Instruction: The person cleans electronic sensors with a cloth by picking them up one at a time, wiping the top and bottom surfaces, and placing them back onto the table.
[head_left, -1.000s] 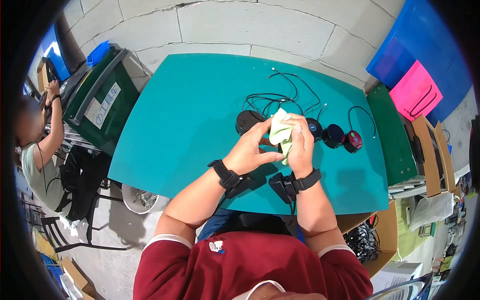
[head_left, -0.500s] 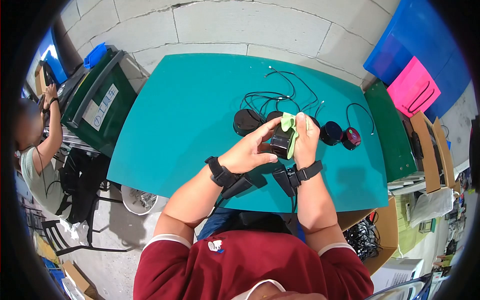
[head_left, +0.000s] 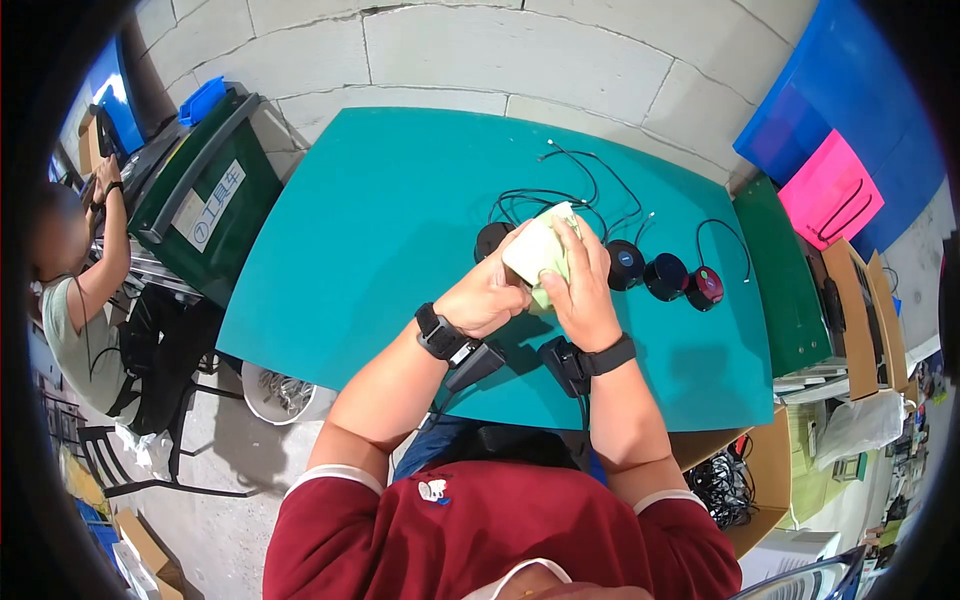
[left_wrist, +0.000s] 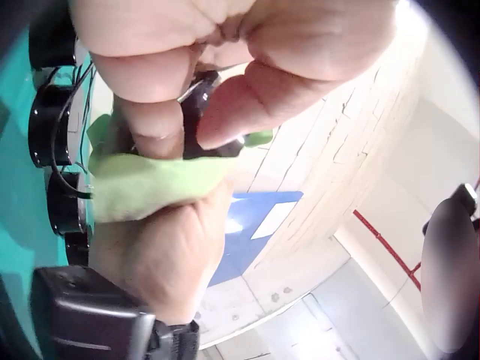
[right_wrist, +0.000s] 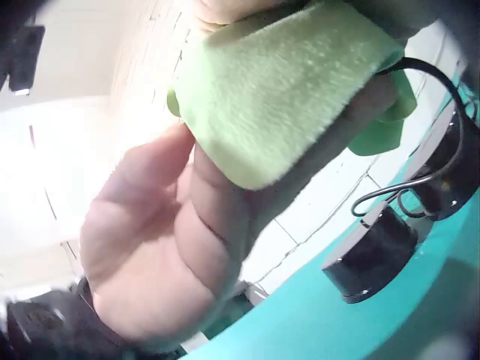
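My left hand (head_left: 482, 300) grips a glossy black puck-shaped device (left_wrist: 196, 112), its thumb and fingers curled round it in the left wrist view. A light green cloth (head_left: 537, 255) drapes over the device and hides most of it in the head view. With fingers and thumb, my right hand (head_left: 588, 295) holds the cloth against the device. Both hands are above the teal table (head_left: 370, 240). Similar black pucks stand just beyond them: one (head_left: 492, 240) partly behind the left hand, others (head_left: 626, 265) to the right of the right hand.
Thin black cables (head_left: 598, 175) lie looped on the table behind the hands. A reddish-topped puck (head_left: 705, 287) ends the row at right. Left of the table stand a green bin (head_left: 210, 190) and another person (head_left: 80, 330). A cardboard box (head_left: 770, 470) of cables sits below right.
Half a second ago the cloth was bunched at the device's right side, with its black side showing. Now the cloth spreads over it, and both hands have shifted slightly left.
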